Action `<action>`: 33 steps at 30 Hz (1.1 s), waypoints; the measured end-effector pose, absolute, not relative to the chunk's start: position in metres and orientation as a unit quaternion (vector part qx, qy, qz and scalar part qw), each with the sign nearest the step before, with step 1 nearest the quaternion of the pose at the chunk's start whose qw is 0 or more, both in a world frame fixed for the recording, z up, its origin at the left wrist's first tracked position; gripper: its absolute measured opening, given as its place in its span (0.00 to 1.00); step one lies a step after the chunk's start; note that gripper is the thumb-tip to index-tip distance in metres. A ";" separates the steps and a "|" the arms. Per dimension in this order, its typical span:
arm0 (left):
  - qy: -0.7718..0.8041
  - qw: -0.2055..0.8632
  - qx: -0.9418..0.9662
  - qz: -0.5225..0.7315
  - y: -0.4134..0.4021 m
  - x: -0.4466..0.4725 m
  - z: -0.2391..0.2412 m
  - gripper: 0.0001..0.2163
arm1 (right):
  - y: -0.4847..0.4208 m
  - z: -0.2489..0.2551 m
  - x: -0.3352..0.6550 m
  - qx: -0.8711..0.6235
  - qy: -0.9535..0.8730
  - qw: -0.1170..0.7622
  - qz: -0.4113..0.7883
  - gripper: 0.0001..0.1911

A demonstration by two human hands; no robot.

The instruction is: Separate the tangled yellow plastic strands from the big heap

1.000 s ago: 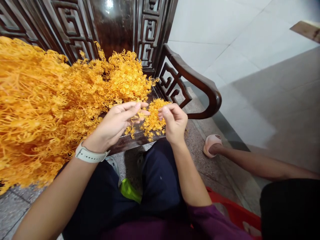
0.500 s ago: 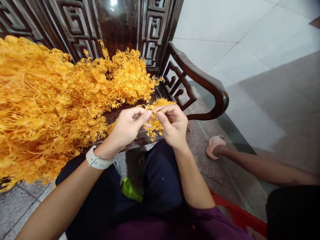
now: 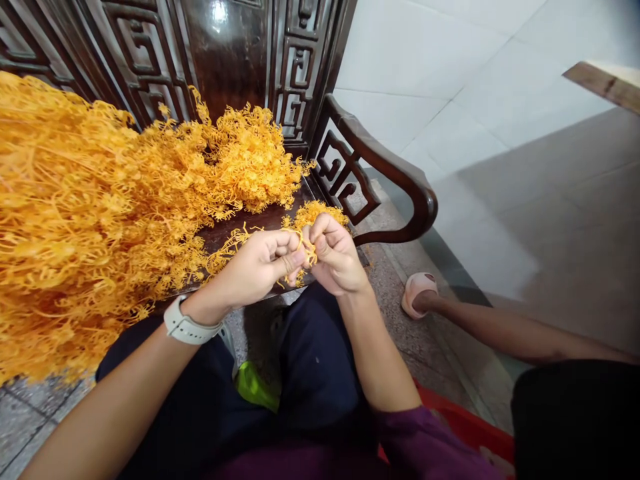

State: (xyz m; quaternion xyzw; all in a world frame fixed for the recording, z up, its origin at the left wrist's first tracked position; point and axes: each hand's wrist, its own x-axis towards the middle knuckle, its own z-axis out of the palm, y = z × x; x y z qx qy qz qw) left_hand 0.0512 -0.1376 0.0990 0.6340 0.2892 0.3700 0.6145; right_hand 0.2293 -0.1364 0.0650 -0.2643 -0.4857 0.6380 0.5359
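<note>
The left hand (image 3: 253,270) and right hand (image 3: 336,257) meet just below the center of the frame, fingers curled, each pinching a thin orange sprig (image 3: 310,252) between thumb and fingertips. A white watch (image 3: 187,330) circles the left wrist. Just behind the hands lies a small loose pile of orange sprigs (image 3: 314,215), and a far larger heap of orange branching stems (image 3: 100,213) fills the left side of the frame, resting on a dark wooden bench seat (image 3: 260,230). The bench has a fretwork back (image 3: 145,60) at the top and a curved armrest (image 3: 400,173) to the right. At right, another person's bare leg (image 3: 505,337) ends in a pink slipper (image 3: 417,295) on the floor — a red crate (image 3: 465,427) sits at lower right.
</note>
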 end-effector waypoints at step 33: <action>0.330 0.584 0.629 0.393 -0.130 0.040 0.093 0.09 | -0.085 0.019 0.299 -0.501 -0.264 0.649 0.508 0.15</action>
